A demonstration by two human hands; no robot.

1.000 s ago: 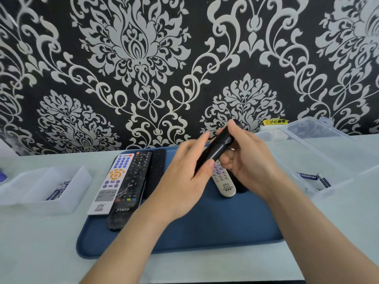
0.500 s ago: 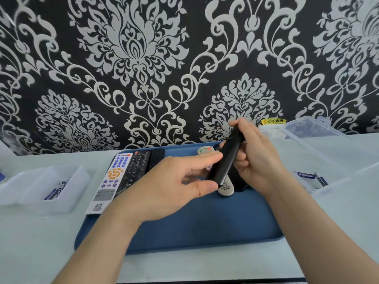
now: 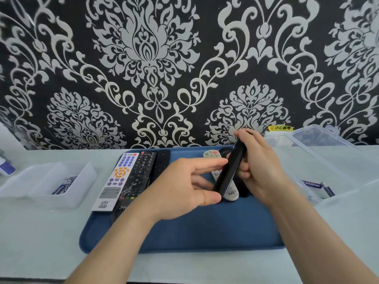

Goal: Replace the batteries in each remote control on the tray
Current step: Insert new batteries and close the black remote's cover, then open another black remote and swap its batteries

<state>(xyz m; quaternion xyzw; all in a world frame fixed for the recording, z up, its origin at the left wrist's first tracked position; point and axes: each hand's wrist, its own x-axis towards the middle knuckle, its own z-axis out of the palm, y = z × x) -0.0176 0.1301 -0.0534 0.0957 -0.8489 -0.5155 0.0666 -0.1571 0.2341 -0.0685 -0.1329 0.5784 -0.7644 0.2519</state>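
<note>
– While I was standing by the table, the person had the slim black remote lifted just above the right part of the blue tray, tilted with its far end up. The right hand had its fingers curled round the upper half. The left hand wasn't wrapped round anything. Its fingers were mostly straight, with the index tip on the remote's side and the thumb at its near end. Any thoughts on how that step should've gone?

– Sounded like the battery cover stage to me. Could you see if the cover was off?

– Nope, that face was turned away from me, so I couldn't tell.

– Then my guess: the right hand needed a firm hold so the left thumb could slide the cover along the body, not dig into it. Those little clips snap if you pry. I'd also have stayed low over the tray so a popped cover or cell dropped somewhere easy to find.

– Fair. A grey remote lay right underneath, so anything falling would've hit that first.

– Yeah, shifting a bit nearer over the bare blue part would've been smarter. Where were the batteries?

– Some batteries sat in a clear bin off the tray on the left, and more lay in a clear box on the right. The white remote and a buttoned black remote lay side by side at the tray's left.

– So plenty was left to do, I reckon. I'd have checked the polarity marks before pushing cells in.
</note>
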